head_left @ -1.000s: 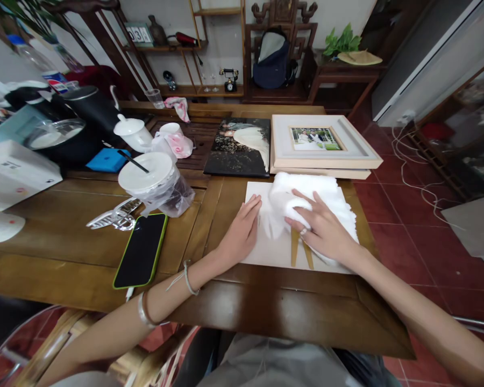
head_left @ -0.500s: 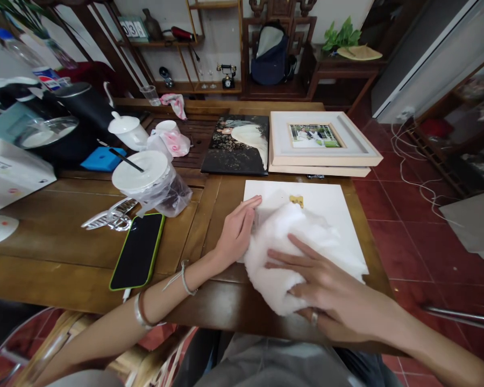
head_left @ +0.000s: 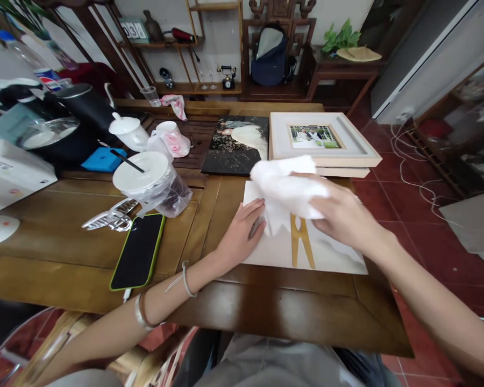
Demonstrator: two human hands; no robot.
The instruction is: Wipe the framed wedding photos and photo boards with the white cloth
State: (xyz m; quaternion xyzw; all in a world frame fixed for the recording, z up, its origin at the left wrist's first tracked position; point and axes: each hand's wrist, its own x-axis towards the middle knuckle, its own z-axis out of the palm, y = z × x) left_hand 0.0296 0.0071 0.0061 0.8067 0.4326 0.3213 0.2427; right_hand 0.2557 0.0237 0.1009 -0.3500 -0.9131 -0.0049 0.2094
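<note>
My right hand (head_left: 344, 215) grips a bunched white cloth (head_left: 286, 183), slightly blurred, over the far part of a flat white board (head_left: 268, 251). The board lies on the wooden table. A gold-coloured, two-legged piece (head_left: 294, 244) is on the board's face, its far end hidden behind the cloth and hand. My left hand (head_left: 240, 236) rests on the board's left edge, fingers stretched out and holding nothing.
Beyond the board lie a dark photo panel (head_left: 226, 153) and stacked pale picture frames (head_left: 278, 126). To the left are a green-edged phone (head_left: 137, 252), a silvery clip (head_left: 113, 215) and a lidded drink cup (head_left: 143, 177). The table's right edge (head_left: 399, 317) drops to red tiles.
My right hand has moved up and away from me with the cloth, from the board's near part to its far part. More of the gold piece shows. My left hand has barely shifted.
</note>
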